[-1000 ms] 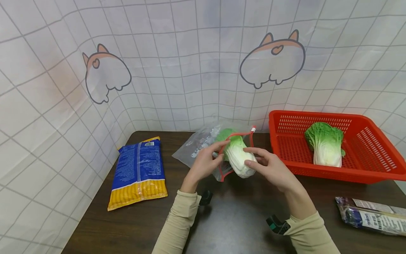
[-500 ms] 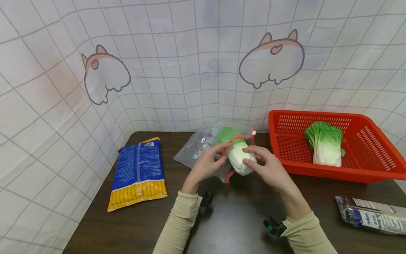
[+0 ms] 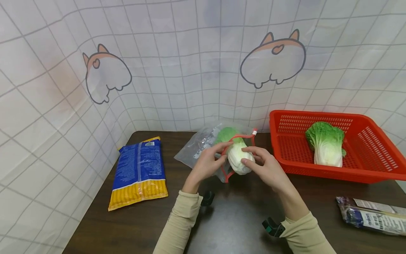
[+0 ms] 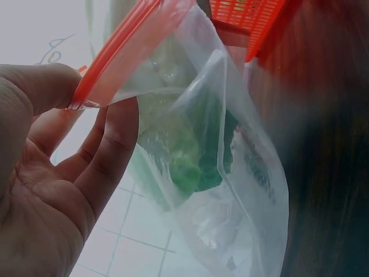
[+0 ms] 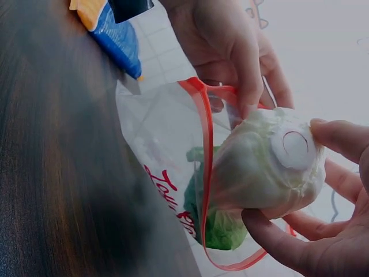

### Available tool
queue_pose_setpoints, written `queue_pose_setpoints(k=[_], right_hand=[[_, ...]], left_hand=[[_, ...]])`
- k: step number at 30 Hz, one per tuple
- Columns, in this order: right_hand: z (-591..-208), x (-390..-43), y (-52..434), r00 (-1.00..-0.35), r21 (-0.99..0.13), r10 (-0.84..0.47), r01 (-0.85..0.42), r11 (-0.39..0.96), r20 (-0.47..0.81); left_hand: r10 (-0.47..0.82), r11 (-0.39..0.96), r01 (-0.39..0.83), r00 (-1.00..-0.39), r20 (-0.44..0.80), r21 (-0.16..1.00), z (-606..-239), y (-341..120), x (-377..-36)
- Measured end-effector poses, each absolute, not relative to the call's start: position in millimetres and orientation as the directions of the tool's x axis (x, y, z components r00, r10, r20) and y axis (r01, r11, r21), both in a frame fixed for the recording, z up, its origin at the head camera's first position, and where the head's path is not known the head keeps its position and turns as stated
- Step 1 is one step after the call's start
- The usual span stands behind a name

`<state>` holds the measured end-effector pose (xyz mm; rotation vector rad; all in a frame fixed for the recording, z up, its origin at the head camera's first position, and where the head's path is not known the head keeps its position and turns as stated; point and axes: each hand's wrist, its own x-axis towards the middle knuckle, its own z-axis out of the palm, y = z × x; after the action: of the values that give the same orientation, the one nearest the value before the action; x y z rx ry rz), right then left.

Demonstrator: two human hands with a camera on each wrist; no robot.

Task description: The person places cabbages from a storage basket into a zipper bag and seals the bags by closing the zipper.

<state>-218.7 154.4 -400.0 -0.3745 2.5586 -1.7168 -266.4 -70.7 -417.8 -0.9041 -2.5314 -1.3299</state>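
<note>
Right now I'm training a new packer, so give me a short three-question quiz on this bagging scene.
1. True or false: the cabbage sits fully inside the zip bag.
2. Which hand pinches the bag's red rim? A left hand B right hand
3. What lies in the red basket?

Key: 1 false, its white base sticks out; 2 A; 3 a second cabbage.

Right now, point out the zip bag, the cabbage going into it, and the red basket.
zip bag (image 3: 198,146): head view, on its clear plastic side.
cabbage (image 5: 262,170): right wrist view, on its pale stem end.
red basket (image 3: 317,117): head view, on its back rim.
</note>
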Motion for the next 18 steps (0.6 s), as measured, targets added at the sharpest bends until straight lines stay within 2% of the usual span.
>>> queue_pose_setpoints(k=[6, 10, 14, 18], right_hand=[[-398.6, -218.1, 154.1, -0.96, -0.913, -0.258, -0.199, 0.357, 0.108], [-399.4, -219.0, 154.6, -0.946, -0.907, -0.285, -0.253, 0.338, 0.157], [-400.7, -219.9, 154.0, -0.94, -0.898, -0.275, -0.289, 0.333, 0.201], [-401.9, -219.3, 153.4, -0.953, -0.89, -0.243, -0.265, 0.372, 0.183]], left_hand=[[0.432, 0.425, 0.555, -0.818, 0.379, 0.715, -417.2, -71.7, -265.8], [0.425, 0.431, 0.552, -0.822, 0.379, 0.714, -417.0, -72.2, -265.8], [0.426, 0.432, 0.559, -0.818, 0.386, 0.708, -417.0, -72.2, -265.1], [0.434, 0.43, 0.569, -0.811, 0.392, 0.701, -417.1, -71.1, -264.2]])
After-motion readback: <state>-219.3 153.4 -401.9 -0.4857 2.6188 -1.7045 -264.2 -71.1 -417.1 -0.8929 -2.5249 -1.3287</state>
